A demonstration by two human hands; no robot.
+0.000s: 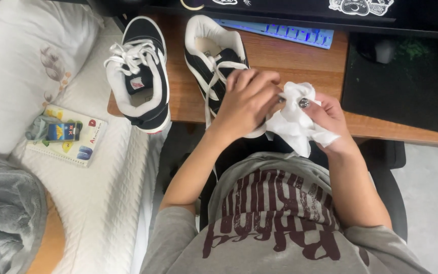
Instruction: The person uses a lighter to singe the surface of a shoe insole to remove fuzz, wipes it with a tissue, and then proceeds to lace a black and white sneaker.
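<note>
Black canvas sneaker with white sole and white laces: on brown wooden tabletop, toe toward 12 o'clock, heel at near edge under the hands; long axis running 12 to 6 o'clock, tipped slightly toward 11.

Left hand: laid over heel end of this sneaker, fingers curled together and clamped on it; nearer of the two hands to the shoe.

Right hand: at 3 o'clock of left hand, just beside it, fingers closed on crumpled white tissue wipe; ring on one finger. Wipe pressed against heel-side rim of the sneaker, shoe lying at 9 to 10 o'clock from these fingers.

Second black canvas sneaker with white laces: at 9 o'clock of the first, near but apart, at left edge of tabletop, heel overhanging; parallel axis.

Black mouse mat: at 3 o'clock, flat on tabletop, dark mouse at its far corner.
Pale blue keyboard: at 12 o'clock, partly under a dark shelf.
White quilted bed: at 9 o'clock, bearing white pillow, grey blanket, spiral-bound colourful booklet with small blue packet on top.
Grey printed shirt: at 6 o'clock.
</note>
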